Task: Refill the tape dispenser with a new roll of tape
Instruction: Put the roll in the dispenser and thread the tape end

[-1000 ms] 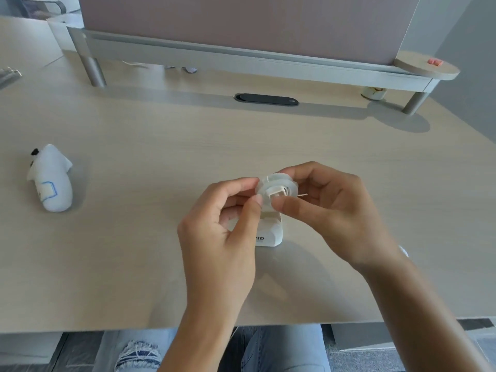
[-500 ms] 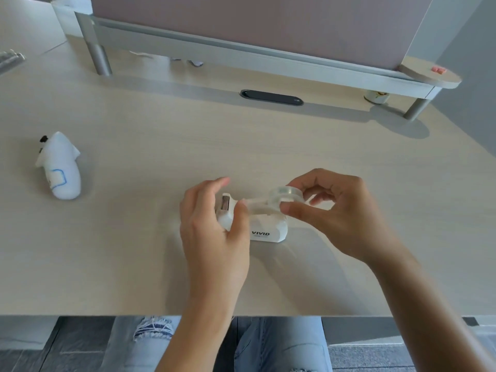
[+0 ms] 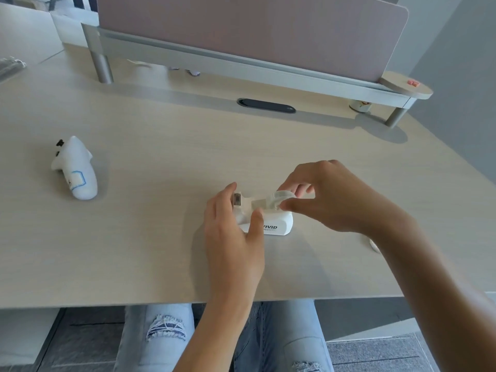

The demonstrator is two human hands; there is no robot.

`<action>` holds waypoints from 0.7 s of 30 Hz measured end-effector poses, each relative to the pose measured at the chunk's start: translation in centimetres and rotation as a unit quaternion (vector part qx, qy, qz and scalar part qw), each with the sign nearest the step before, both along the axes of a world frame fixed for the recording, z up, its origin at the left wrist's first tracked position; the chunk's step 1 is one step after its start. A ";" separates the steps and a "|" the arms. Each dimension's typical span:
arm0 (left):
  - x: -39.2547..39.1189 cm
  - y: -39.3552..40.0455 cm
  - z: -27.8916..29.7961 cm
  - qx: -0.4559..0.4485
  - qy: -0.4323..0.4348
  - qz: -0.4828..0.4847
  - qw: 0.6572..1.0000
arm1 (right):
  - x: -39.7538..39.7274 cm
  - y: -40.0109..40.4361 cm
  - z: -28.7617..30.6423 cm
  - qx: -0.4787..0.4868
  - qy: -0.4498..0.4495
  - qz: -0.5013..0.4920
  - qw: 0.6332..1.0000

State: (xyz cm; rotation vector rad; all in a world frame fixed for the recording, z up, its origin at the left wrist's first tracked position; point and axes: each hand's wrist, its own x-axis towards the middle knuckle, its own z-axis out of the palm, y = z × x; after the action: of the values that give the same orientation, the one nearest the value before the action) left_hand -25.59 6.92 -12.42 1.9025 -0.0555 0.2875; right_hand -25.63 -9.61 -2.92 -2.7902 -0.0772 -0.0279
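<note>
A small white tape dispenser (image 3: 277,224) marked VIVID stands on the light wooden desk (image 3: 161,146), its cutter end pointing left. My left hand (image 3: 233,232) clasps the dispenser's left end, thumb on the near side and fingers on the far side. A clear tape roll (image 3: 279,200) sits in the top of the dispenser, pinched by the fingers of my right hand (image 3: 330,200). A strip of tape runs from the roll toward the cutter.
A white plush toy (image 3: 76,170) lies at the left of the desk. A raised shelf with a pink divider panel (image 3: 241,33) spans the back, above a black cable grommet (image 3: 265,105). A small white object (image 3: 374,244) shows behind my right wrist.
The roll, held up in both hands a second ago, has come down onto the dispenser. My left hand moved from the roll to the dispenser's left end.
</note>
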 end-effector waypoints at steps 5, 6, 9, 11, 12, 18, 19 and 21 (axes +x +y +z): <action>0.1 0.1 -0.2 -0.002 -0.008 0.005 1.000 | 1.0 1.2 0.4 -0.038 0.022 -0.004 0.999; 0.1 0.1 -0.2 -0.005 -0.008 0.005 1.000 | 1.1 1.3 0.4 -0.045 0.025 -0.004 0.999; 0.3 0.1 -0.4 -0.016 -0.011 -0.003 1.000 | 1.1 1.4 0.4 -0.055 0.029 -0.006 0.998; 0.3 0.1 -0.5 -0.018 -0.010 -0.004 1.000 | 0.8 1.5 0.5 -0.079 0.031 0.000 0.996; 0.3 0.1 -0.5 -0.022 -0.007 -0.006 1.000 | 0.7 1.6 0.5 -0.094 0.031 0.002 0.995; 0.4 0.3 -0.7 -0.055 0.010 -0.018 0.998 | 0.9 2.1 0.8 -0.130 0.017 0.005 0.991; 0.4 0.3 -0.7 -0.058 0.012 -0.019 0.998 | 1.0 2.2 0.9 -0.137 0.019 0.008 0.990; 0.4 0.2 -0.6 -0.064 0.015 -0.019 0.998 | 1.2 2.4 0.9 -0.153 0.021 0.017 0.988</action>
State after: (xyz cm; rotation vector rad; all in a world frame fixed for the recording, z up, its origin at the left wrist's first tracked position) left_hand -25.24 7.15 -13.07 1.7768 -0.0521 0.2317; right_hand -24.41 -7.24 -1.98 -3.0929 -0.1300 0.0559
